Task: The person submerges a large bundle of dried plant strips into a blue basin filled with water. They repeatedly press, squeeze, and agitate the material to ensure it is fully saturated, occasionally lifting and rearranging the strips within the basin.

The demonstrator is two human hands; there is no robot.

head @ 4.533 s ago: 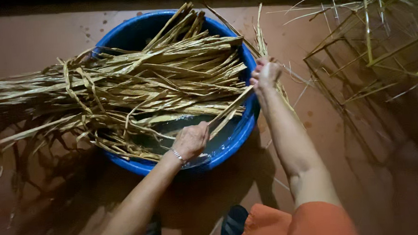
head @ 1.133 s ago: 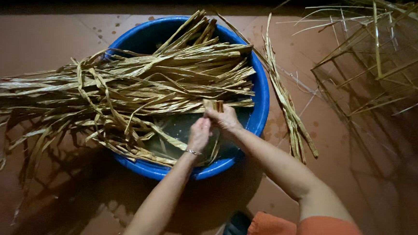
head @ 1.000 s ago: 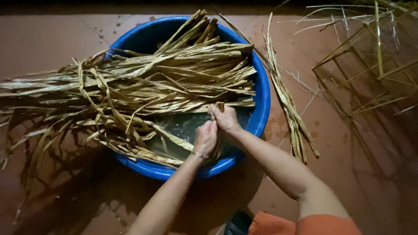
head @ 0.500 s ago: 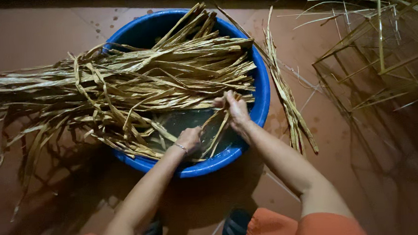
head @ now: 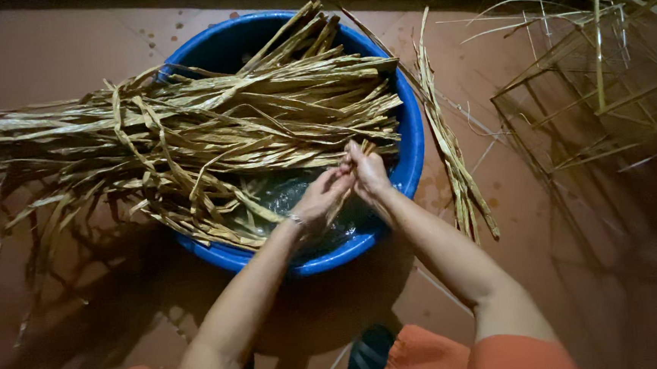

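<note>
My left hand (head: pixel 320 202) and my right hand (head: pixel 368 173) meet over the near side of a blue tub (head: pixel 414 137). Both pinch the same thin dry strip (head: pixel 363 150), fingers closed tight on it. The strip sticks up just past my right fingertips. Under my hands the tub holds water (head: pixel 287 193), dark and shiny. A big pile of long dry leaves (head: pixel 211 131) lies across the tub, beyond my hands, and hangs far out to my left onto the brown floor (head: pixel 47 50). To the right of my right hand, a small bunch (head: pixel 447 143) lies on the floor beside the tub. Farther right stands a stick frame (head: pixel 589 92).
</note>
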